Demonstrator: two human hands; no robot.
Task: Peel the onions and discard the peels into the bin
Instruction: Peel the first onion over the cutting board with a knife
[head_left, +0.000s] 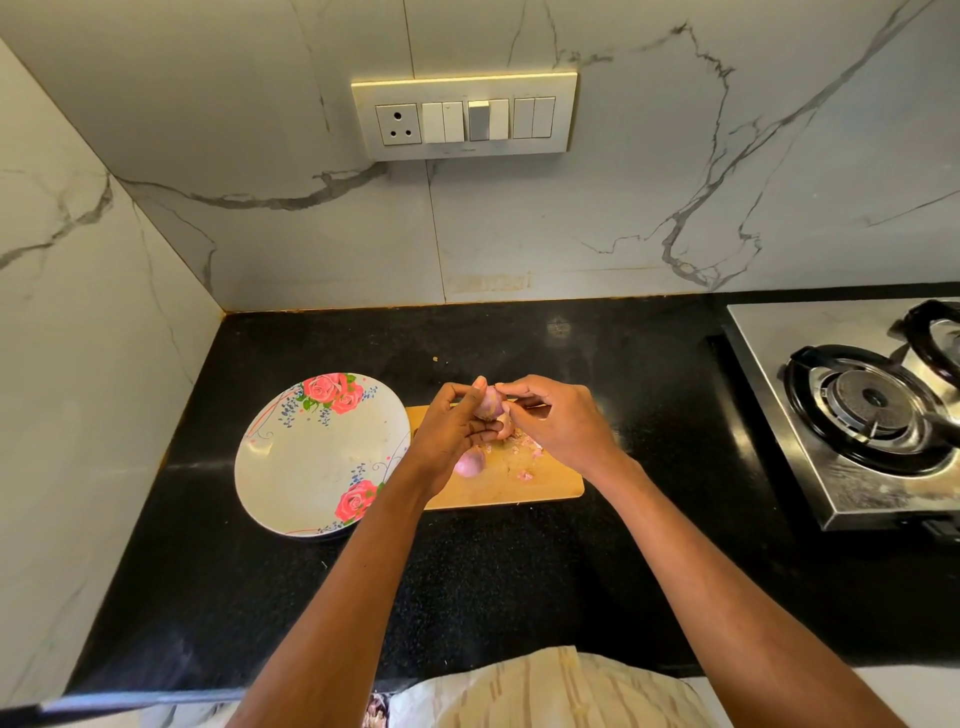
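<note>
Nearest: pale striped cloth at my waist, then the black table (519, 561).
Left hand (449, 431): I've got its grip curled round the onion (488, 402), held above the cutting board (519, 483).
Right hand (556, 421): fingertips pinching skin at the onion's top.
Second onion (470, 461): lying on the board, peel scraps (527, 447) beside it.
Handling: light, firm, slick; skin papery, I'd tear from the tip.
Bin: out of sight.

Both forearms reach forward, the left hand (451, 426) and right hand (561, 421) meeting with fingers curled.
</note>
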